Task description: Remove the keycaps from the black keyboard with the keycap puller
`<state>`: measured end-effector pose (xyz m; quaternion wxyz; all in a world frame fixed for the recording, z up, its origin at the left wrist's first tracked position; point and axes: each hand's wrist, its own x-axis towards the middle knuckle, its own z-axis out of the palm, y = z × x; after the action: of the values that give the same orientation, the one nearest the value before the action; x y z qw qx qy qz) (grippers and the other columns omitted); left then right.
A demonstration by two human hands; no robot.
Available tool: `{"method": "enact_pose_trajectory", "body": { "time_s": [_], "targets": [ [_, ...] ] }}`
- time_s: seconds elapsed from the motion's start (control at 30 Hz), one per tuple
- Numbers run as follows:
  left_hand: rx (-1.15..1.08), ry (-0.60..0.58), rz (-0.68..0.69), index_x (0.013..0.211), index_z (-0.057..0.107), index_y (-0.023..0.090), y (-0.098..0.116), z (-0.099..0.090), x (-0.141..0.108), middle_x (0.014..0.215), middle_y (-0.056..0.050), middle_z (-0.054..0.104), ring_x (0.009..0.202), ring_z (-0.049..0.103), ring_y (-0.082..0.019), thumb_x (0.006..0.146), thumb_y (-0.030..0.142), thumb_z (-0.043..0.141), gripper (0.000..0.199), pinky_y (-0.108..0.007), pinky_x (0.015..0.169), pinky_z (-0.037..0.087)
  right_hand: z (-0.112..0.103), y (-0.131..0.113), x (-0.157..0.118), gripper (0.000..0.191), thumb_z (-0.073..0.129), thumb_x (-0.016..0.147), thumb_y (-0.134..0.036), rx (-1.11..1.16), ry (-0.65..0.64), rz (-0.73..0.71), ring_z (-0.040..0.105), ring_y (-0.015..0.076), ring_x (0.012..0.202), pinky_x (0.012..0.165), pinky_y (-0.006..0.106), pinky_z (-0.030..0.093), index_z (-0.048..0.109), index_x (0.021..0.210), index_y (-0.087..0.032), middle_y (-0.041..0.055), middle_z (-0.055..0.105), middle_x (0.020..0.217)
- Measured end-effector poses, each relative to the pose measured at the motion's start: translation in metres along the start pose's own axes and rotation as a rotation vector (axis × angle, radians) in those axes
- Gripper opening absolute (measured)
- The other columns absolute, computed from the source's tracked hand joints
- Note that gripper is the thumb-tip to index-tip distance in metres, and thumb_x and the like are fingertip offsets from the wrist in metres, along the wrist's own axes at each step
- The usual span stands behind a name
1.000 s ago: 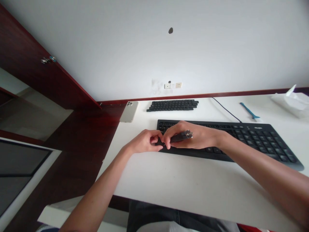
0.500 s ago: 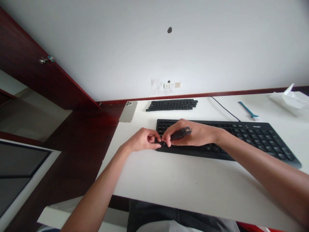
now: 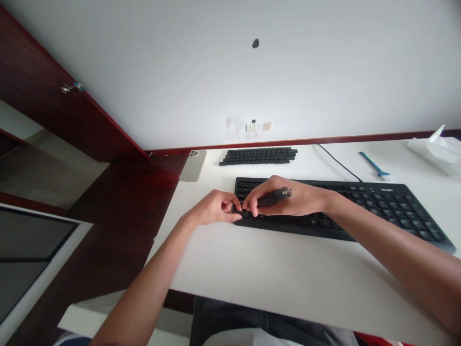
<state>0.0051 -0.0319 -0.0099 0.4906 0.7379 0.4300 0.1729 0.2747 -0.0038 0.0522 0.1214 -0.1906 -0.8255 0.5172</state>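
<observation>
A black keyboard (image 3: 392,204) lies across the white desk, and both my hands are at its left end. My left hand (image 3: 216,209) has its thumb and index finger bent around the left front corner, with the other fingers curled. My right hand (image 3: 279,194) is closed around the dark handle of a keycap puller (image 3: 275,197), lying nearly flat above the keys. Thin wires at its tip reach the keys between my two hands. My fingers hide part of the tip and the key under it.
Rows of loose black keycaps (image 3: 257,156) lie behind the keyboard. A phone (image 3: 193,166) rests at the left edge of the desk (image 3: 234,269). Further right are a cable (image 3: 338,162), a blue brush (image 3: 374,165) and crumpled white tissue (image 3: 437,149).
My right hand and the puller have tipped slightly, and the wires show more clearly between my fingers. My left hand keeps its place at the corner. The whole view has shifted a little.
</observation>
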Motion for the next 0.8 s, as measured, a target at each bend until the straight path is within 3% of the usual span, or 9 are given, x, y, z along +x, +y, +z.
{"method": "enact_pose_trajectory", "body": {
  "time_s": [0.43, 0.8],
  "targets": [
    [-0.009, 0.024, -0.020, 0.084, 0.068, 0.017, -0.003, 0.000, 0.001, 0.060, 0.010, 0.039, 0.056, 0.033, -0.008, 0.077, 0.040, 0.082, 0.027, -0.023, 0.057, 0.029, 0.006, -0.003, 0.001, 0.018, 0.065, 0.085, -0.014, -0.006, 0.072, 0.104, 0.064, 0.0161, 0.075, 0.065, 0.027, 0.046, 0.078, 0.096, -0.019, 0.0017, 0.074, 0.087],
    [0.029, 0.000, -0.021, 0.088, 0.073, 0.018, 0.004, -0.002, 0.000, 0.062, 0.007, 0.041, 0.059, 0.036, -0.010, 0.081, 0.041, 0.079, 0.024, -0.025, 0.056, 0.027, 0.012, -0.004, 0.003, 0.014, 0.065, 0.085, -0.015, 0.029, -0.034, 0.029, 0.057, 0.0139, 0.069, 0.062, 0.026, 0.041, 0.077, 0.092, -0.018, 0.0005, 0.069, 0.079]
  ]
}}
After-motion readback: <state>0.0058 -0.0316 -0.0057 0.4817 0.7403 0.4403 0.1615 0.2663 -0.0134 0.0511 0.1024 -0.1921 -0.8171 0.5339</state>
